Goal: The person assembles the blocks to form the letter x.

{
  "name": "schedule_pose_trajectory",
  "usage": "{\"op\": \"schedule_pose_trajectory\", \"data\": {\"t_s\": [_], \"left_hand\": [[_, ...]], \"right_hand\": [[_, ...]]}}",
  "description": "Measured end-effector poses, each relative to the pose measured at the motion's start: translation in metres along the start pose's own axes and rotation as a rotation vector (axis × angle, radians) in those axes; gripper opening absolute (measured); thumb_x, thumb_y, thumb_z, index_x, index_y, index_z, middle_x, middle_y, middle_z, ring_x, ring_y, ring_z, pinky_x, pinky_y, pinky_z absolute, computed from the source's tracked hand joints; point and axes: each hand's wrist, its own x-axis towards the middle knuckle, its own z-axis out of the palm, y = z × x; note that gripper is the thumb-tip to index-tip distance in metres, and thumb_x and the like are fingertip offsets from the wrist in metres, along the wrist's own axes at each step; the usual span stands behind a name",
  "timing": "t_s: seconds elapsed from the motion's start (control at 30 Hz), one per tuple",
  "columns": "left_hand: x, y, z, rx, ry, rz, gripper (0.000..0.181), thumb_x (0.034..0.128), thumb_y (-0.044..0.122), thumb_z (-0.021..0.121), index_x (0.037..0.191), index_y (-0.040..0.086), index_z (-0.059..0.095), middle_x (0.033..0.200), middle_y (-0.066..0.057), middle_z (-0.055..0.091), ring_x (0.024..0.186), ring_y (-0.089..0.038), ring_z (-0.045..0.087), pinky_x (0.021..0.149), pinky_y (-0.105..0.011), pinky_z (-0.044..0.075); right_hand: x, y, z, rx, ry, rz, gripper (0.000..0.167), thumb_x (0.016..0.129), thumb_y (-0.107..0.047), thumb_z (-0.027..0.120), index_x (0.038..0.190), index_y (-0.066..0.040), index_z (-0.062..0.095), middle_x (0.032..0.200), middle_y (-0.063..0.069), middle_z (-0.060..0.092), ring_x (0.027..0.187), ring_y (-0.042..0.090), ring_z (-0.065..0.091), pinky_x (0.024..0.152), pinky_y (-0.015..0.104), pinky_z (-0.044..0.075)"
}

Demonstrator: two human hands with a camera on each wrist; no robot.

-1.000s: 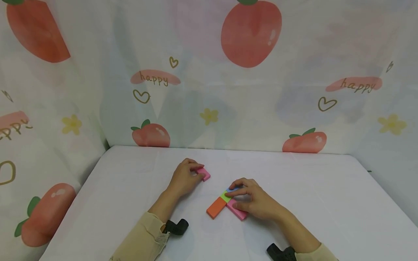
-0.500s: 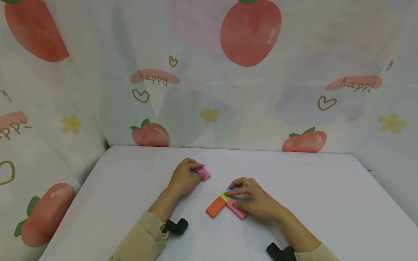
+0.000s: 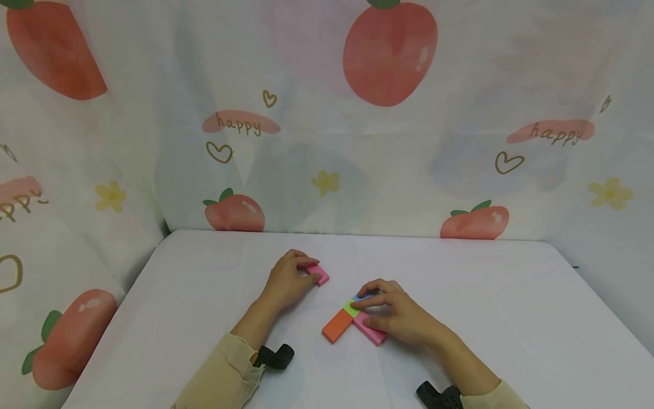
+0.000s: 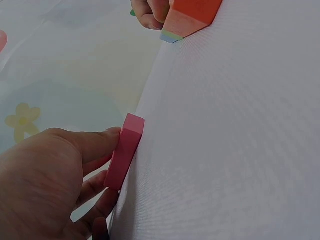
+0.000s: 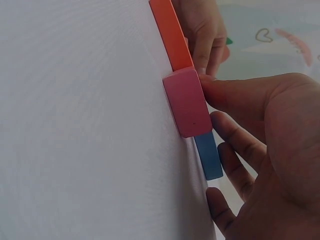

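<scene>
My left hand (image 3: 290, 278) pinches a small pink block (image 3: 319, 275) on the white table, thumb against its near end in the head view. The left wrist view shows that pink block (image 4: 125, 152) beside the thumb and fingers. To the right, an orange block (image 3: 338, 326), a green block (image 3: 351, 307) and a blue block (image 3: 361, 297) lie in a slanting row. A longer pink block (image 3: 370, 329) branches off at an angle. My right hand (image 3: 401, 315) rests over this group, thumb on the longer pink block, fingertips touching the green and blue ones, which it partly covers.
The white-covered table (image 3: 485, 307) stretches around both hands. A printed fabric backdrop (image 3: 388, 159) rises behind its far edge and along the left side. Black wrist mounts (image 3: 276, 357) sit at both cuffs.
</scene>
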Motion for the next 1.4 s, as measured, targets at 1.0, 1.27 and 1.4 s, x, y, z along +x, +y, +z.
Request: {"op": "schedule_pose_trajectory", "data": {"t_s": [1.0, 1.27, 1.4], "left_hand": [[0.0003, -0.0024, 0.0010, -0.005, -0.001, 0.008, 0.029, 0.0881, 0.022, 0.083, 0.117, 0.018, 0.080, 0.117, 0.000, 0.064, 0.110, -0.021, 0.062, 0.098, -0.043, 0.050], [-0.0002, -0.0015, 0.0010, -0.005, -0.003, -0.008, 0.029, 0.0889, 0.022, 0.082, 0.118, 0.018, 0.079, 0.118, -0.001, 0.064, 0.111, -0.022, 0.062, 0.098, -0.043, 0.050], [-0.0002, -0.0018, 0.0013, -0.004, -0.004, -0.008, 0.029, 0.0889, 0.022, 0.082, 0.118, 0.018, 0.079, 0.119, -0.001, 0.064, 0.111, -0.022, 0.062, 0.098, -0.043, 0.050]], "right_hand": [[-0.0012, -0.0023, -0.0018, 0.014, -0.008, -0.005, 0.032, 0.091, -0.021, 0.079, 0.121, -0.031, 0.078, 0.135, -0.006, 0.058, 0.136, 0.025, 0.040, 0.109, 0.056, 0.035], [-0.0018, -0.0048, -0.0026, 0.025, -0.013, 0.004, 0.031, 0.091, -0.020, 0.078, 0.121, -0.030, 0.078, 0.135, -0.004, 0.059, 0.137, 0.026, 0.039, 0.110, 0.056, 0.035], [-0.0021, -0.0051, -0.0025, 0.024, -0.015, 0.011, 0.031, 0.092, -0.020, 0.077, 0.121, -0.030, 0.078, 0.136, -0.004, 0.058, 0.137, 0.027, 0.039, 0.111, 0.058, 0.034]]}}
